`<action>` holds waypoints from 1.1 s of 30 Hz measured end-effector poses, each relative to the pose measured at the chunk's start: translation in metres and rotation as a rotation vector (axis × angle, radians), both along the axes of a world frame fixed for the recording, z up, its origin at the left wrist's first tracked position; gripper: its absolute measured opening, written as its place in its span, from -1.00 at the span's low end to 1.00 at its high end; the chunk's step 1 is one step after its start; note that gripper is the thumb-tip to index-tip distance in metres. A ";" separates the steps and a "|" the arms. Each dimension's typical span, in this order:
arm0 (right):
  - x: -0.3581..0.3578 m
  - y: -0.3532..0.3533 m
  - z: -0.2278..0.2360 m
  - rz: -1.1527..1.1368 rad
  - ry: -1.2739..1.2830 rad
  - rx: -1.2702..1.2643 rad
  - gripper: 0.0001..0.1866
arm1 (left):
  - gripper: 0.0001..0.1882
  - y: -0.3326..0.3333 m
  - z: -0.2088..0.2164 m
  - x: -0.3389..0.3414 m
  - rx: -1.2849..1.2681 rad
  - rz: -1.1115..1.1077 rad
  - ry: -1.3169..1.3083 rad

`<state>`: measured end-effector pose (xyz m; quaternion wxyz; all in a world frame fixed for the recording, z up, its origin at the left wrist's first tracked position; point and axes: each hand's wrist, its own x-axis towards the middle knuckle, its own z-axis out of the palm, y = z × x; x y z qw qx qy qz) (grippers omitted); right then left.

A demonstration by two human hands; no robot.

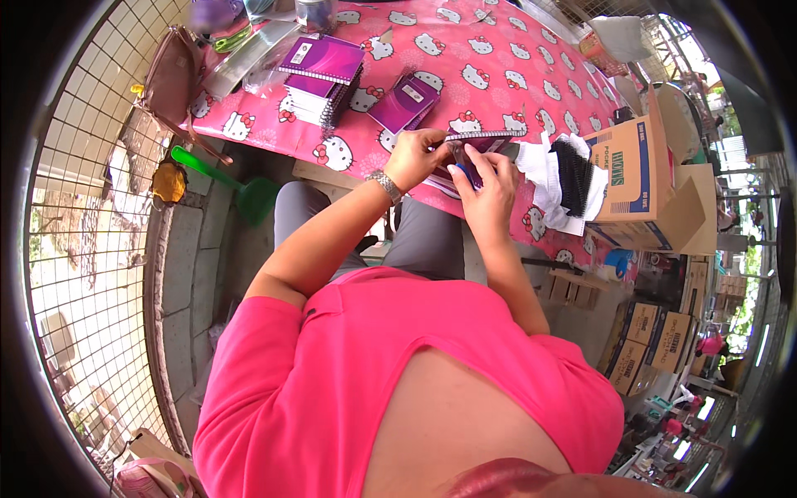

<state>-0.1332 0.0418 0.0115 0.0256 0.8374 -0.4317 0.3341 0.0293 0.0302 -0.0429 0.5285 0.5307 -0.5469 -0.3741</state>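
At the near edge of the table, a spiral notebook [504, 134] lies under my hands, its pale wire coil running along the far side. My left hand [418, 159], with a wristwatch, is closed at the coil's left end, the fingertips pinching the notebook there. My right hand [491, 189] is closed around a small tool with a blue handle [470, 176]; its tip meets the coil end beside my left fingers. Fingers hide most of the tool, so its exact kind is unclear. Purple notebooks [404, 103] lie just beyond my left hand.
A stack of purple spiral notebooks [322, 60] stands at the far left, near a brown bag [172, 76]. Black and white coil strips [573, 178] lie right of my hands, against an open cardboard box [635, 178]. A green dustpan [251, 197] is below the table's left edge.
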 end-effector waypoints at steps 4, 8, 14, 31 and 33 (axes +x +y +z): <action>0.004 0.009 0.004 -0.026 -0.122 0.338 -0.67 | -0.78 -0.001 -0.010 0.000 -0.105 0.019 -0.026; 0.010 0.014 0.004 -0.029 -0.290 0.469 -0.69 | -0.80 0.002 -0.011 -0.002 -0.178 0.010 -0.050; 0.008 0.017 0.002 -0.064 -0.126 0.192 -0.65 | -0.81 0.006 -0.006 -0.004 -0.144 0.002 -0.038; -0.121 -0.054 -0.066 -0.361 -0.260 0.370 -0.63 | -0.82 -0.059 0.100 0.050 -0.397 0.248 -1.000; -0.145 -0.058 -0.103 -0.395 -0.083 0.414 -0.66 | -0.76 -0.086 0.101 0.047 -0.199 0.119 -1.146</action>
